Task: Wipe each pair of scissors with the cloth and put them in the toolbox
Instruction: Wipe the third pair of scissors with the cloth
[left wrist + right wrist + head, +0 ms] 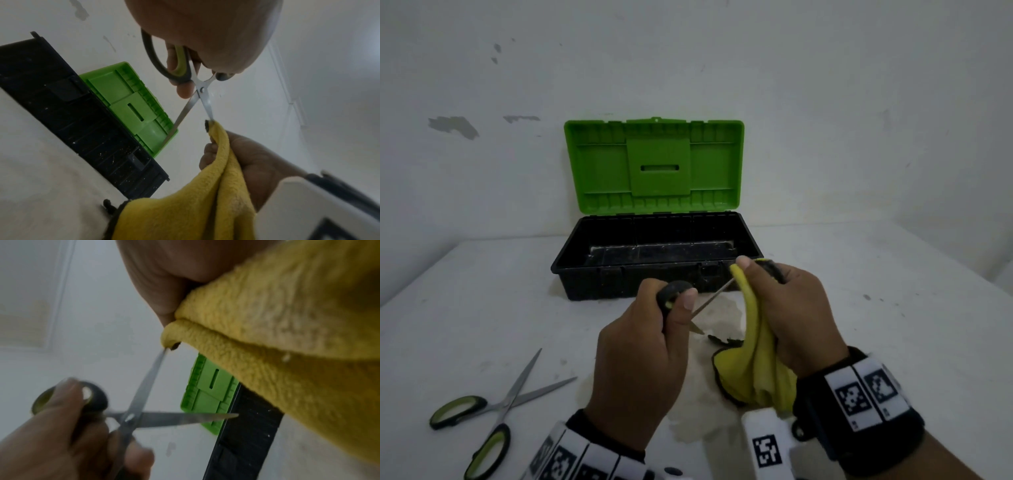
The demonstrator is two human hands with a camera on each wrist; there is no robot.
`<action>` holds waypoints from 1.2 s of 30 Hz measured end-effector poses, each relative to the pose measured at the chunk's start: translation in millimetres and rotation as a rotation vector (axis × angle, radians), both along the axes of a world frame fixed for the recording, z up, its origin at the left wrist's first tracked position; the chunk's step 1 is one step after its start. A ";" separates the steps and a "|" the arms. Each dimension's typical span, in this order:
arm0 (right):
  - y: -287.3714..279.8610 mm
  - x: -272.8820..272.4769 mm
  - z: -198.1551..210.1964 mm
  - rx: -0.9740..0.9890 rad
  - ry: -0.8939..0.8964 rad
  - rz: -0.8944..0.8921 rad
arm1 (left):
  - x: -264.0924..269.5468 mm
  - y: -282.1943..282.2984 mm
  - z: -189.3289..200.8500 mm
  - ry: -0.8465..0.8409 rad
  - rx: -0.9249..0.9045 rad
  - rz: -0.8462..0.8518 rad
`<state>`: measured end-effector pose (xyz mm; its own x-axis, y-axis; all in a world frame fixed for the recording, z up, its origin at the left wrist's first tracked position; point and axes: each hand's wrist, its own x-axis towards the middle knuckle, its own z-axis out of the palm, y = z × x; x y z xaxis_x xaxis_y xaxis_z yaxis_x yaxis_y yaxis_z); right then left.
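My left hand [678, 308] grips the black-and-green handle of a pair of scissors [714, 294], held above the table with the blades spread apart. My right hand [750, 274] holds a yellow cloth [756, 359] and pinches a fold of it round the tip of one blade [207, 107]. The other blade [185, 418] points free toward the toolbox. A second pair of scissors [506, 404] lies open on the table at lower left. The black toolbox [599, 284] stands behind my hands with its green lid [654, 164] up; only dust shows inside.
The white table [893, 308] meets a white wall behind the toolbox. A damp-looking stain [722, 311] marks the table under my hands. The table's right edge [989, 274] runs off at the far right.
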<state>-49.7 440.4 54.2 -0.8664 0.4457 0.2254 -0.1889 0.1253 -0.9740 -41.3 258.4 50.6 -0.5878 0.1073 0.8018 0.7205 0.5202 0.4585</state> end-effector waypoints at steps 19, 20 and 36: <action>-9.3 11.2 -16.6 0.136 0.057 0.466 | -14.0 1.1 14.8 -1.179 0.787 -0.353; -12.0 10.9 -17.1 0.141 0.066 0.456 | -13.3 1.9 15.4 -1.198 0.789 -0.352; -19.4 17.5 -16.4 0.082 0.130 0.243 | -10.6 3.8 14.4 -1.249 0.725 -0.336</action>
